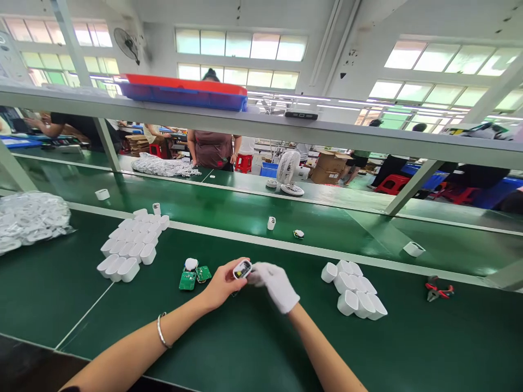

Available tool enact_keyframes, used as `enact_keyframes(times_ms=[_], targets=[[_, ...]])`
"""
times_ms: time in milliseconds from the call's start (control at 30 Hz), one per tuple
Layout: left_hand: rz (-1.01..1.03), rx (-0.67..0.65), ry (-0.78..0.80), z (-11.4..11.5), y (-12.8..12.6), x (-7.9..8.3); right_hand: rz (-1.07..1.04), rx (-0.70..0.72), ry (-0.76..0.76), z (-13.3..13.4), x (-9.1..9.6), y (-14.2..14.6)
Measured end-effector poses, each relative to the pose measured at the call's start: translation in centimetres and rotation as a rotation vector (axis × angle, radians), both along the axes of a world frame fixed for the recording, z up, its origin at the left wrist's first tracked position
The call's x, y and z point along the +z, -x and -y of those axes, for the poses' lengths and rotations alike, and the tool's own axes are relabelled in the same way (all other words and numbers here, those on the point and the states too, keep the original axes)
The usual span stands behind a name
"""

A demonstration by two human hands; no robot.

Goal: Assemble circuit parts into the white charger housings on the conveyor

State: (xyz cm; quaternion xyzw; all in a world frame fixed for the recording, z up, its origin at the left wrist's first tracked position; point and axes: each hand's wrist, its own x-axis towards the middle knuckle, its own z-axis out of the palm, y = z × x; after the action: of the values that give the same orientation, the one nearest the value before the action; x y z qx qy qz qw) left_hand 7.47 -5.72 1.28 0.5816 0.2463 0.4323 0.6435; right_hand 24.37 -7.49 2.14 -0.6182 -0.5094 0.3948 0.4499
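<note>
Left hand is pinching the white housing, just right of the circuit boards. Gloved right hand is gripping its other end. Likely best: holding both grips steady and square.

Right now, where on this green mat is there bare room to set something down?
Bare mat: between the right white housings and the red pliers, and along the near edge left of your left hand holding the white part. Crowded: by the circuit boards and the left housings pile.
</note>
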Motion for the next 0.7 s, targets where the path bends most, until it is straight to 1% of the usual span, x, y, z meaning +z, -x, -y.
enact_keyframes(times_ms=[67, 133, 167, 233, 300, 367, 433, 533, 600, 700], targets=[[0.137, 0.071, 0.192, -0.6, 0.0, 0.0, 0.177, -0.203, 0.005, -2.9, 0.6, -2.8], [0.224, 0.104, 0.307, -1.4, 0.3, 0.2, 0.315, -0.376, 0.014, -5.9, 1.2, -5.6], [0.251, 0.110, 0.339, -1.8, 0.5, 0.3, 0.383, -0.451, 0.032, -7.3, 1.4, -6.7], [0.275, 0.115, 0.370, -2.4, 0.9, 0.6, 0.500, -0.558, 0.078, -9.5, 1.6, -8.4], [0.271, 0.118, 0.366, -2.8, 1.2, 0.7, 0.586, -0.601, 0.126, -11.0, 1.4, -9.1], [0.249, 0.095, 0.338, -2.9, 1.3, 0.6, 0.654, -0.588, 0.164, -11.8, 1.2, -9.2], [0.205, 0.055, 0.291, -3.1, 1.3, 0.5, 0.715, -0.539, 0.181, -12.4, 1.0, -8.9], [0.114, 0.025, 0.212, -3.3, 1.2, 0.1, 0.800, -0.441, 0.166, -12.3, 0.8, -8.1], [0.059, 0.035, 0.163, -3.4, 1.1, -0.2, 0.853, -0.364, 0.158, -11.2, 0.7, -7.5], [-0.058, 0.084, 0.089, -3.4, 1.1, -0.5, 0.927, -0.264, 0.184, -7.8, 0.4, -6.8]])
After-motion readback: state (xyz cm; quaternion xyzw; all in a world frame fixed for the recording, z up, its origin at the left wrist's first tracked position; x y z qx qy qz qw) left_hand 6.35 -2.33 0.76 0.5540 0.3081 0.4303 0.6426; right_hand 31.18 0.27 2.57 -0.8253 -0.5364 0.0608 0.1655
